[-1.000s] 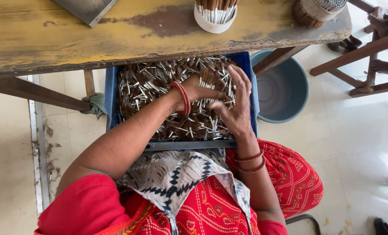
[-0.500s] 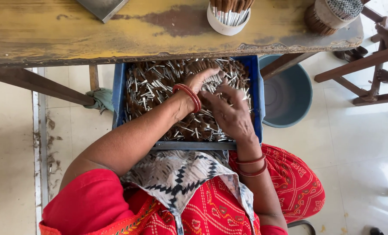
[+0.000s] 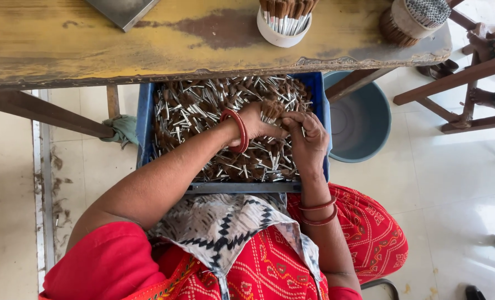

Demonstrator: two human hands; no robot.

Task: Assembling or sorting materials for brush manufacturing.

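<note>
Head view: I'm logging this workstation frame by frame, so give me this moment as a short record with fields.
Left hand: left hand grips a small bunch of brush heads, bristles up
Right hand: right hand meets the same bunch from the other side, fingers on it
Under the hands: blue crate on the lap, full of loose brush heads with metal ferrules
Table: worn yellow wooden table above the crate
On table: white cup of upright brush heads; tied round bundle at the right end
Floor: grey-blue basin right of the crate
</note>
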